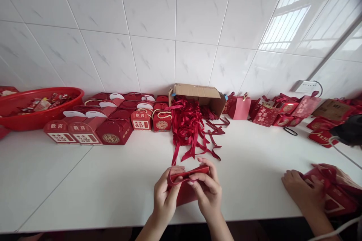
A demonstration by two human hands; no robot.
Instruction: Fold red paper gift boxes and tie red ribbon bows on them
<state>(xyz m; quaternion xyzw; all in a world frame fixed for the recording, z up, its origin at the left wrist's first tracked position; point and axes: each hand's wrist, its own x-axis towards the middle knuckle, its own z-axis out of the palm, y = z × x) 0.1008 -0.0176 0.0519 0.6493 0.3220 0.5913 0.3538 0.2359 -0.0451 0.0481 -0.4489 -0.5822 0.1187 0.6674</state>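
Observation:
My left hand (164, 195) and my right hand (207, 190) meet near the front edge of the white table (85, 180). Together they pinch a red ribbon (187, 174) stretched across the top of a small red box (185, 194) that sits between them. The left fingers grip the ribbon's left end and the right fingers press its right end. Most of the box is hidden behind my fingers. Just beyond my hands lies a heap of loose red ribbons (190, 128) spilling from an open cardboard box (198, 94).
Several finished red gift boxes (113, 120) stand in rows at the back left beside a red basin (36, 107) of sweets. Red bags and flat boxes (271, 113) lie at the back right. Another person's hand (302, 190) holds a red box (333, 192) at the right edge.

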